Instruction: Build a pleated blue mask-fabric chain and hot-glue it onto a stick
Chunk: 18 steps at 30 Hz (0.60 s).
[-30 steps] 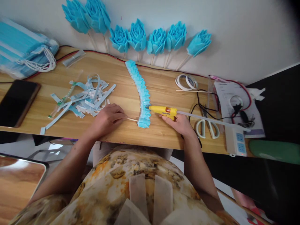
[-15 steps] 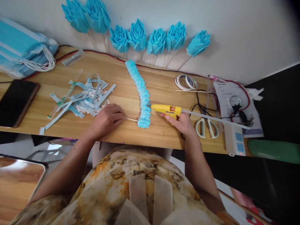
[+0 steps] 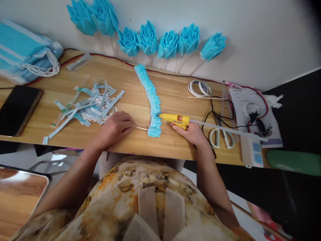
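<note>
My left hand (image 3: 120,125) pinches a thin wooden stick (image 3: 142,128) close to the table. The stick's far end meets the lower end of a curved strip of overlapping blue folded pieces (image 3: 151,95), which lies on the wooden top. Wrapped round the handle of a yellow glue gun (image 3: 174,118), my right hand (image 3: 192,132) holds it to the right of the strip. The gun's nozzle is at the strip's right edge, over its lower part. A long translucent glue stick (image 3: 225,129) sticks out of the gun's back.
Blue flowers on sticks (image 3: 168,43) lean against the wall. Left are cut strips (image 3: 95,103), a phone (image 3: 18,108) and a bag of blue masks (image 3: 25,47). Right are tape rolls (image 3: 199,88), scissors (image 3: 217,137), a black cord (image 3: 212,107) and a power strip (image 3: 252,150).
My right hand has moved the glue gun slightly left, bringing its nozzle onto the strip's edge. My left hand and the stick stay almost in place.
</note>
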Each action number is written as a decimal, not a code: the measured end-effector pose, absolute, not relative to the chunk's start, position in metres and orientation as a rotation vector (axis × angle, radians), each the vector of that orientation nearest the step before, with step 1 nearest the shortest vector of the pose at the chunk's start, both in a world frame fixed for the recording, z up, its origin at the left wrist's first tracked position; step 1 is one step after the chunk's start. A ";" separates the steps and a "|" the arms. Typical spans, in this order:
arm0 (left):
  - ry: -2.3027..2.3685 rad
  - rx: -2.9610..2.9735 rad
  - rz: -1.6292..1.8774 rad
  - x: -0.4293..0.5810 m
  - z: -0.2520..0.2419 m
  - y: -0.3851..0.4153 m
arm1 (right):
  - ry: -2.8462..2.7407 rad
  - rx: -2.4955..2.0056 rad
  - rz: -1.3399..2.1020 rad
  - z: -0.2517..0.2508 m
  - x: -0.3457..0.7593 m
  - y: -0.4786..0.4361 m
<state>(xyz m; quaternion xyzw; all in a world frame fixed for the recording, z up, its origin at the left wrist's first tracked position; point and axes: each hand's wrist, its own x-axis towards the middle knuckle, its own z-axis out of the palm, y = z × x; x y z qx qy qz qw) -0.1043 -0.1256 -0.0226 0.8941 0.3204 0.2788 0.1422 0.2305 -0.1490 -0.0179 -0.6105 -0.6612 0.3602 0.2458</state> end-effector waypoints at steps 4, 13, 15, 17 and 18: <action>0.937 2.573 0.802 -0.103 -0.022 -0.126 | -1.810 -1.636 1.040 -0.018 0.232 -0.148; 0.948 2.579 0.743 -0.105 -0.020 -0.128 | -1.685 -1.507 1.027 -0.018 0.236 -0.146; 0.949 2.571 0.743 -0.106 -0.022 -0.128 | -1.663 -1.507 1.026 -0.019 0.236 -0.146; 0.933 2.565 0.745 -0.106 -0.023 -0.127 | -1.678 -1.518 1.019 -0.019 0.235 -0.146; 0.925 2.563 0.744 -0.106 -0.024 -0.127 | -1.687 -1.531 1.016 -0.018 0.235 -0.147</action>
